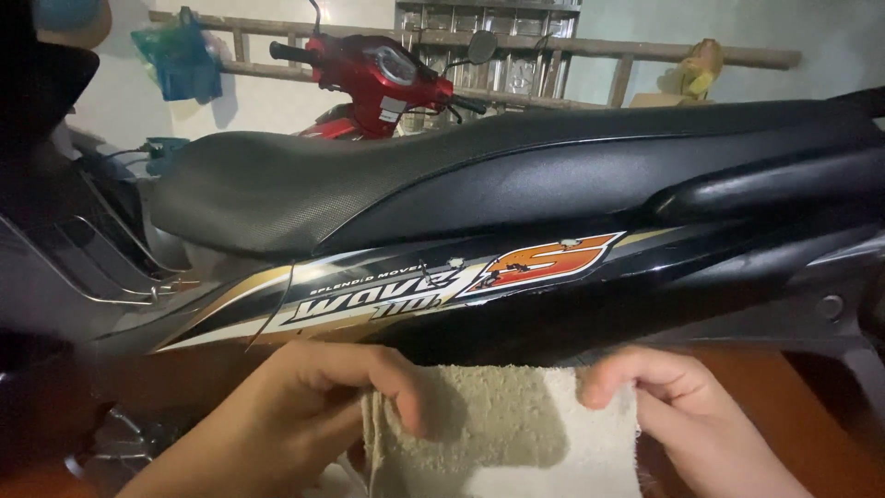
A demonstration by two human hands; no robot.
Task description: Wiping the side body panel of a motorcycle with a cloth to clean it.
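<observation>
A beige terry cloth (502, 429) is stretched between both hands at the bottom of the view. My left hand (304, 415) pinches its left edge, thumb on top. My right hand (668, 401) grips its right top corner. The cloth hangs just below the side panel (516, 267) of a black motorbike, which carries a gold, white and orange decal. The bike's long black seat (304, 180) runs across the middle of the view above the panel.
A red motorbike (383, 78) is parked behind the black one. A wooden ladder (590, 46) lies across the back wall, with a blue-green bag (180, 55) hanging at the left. The floor (811, 406) under the bike is reddish-brown.
</observation>
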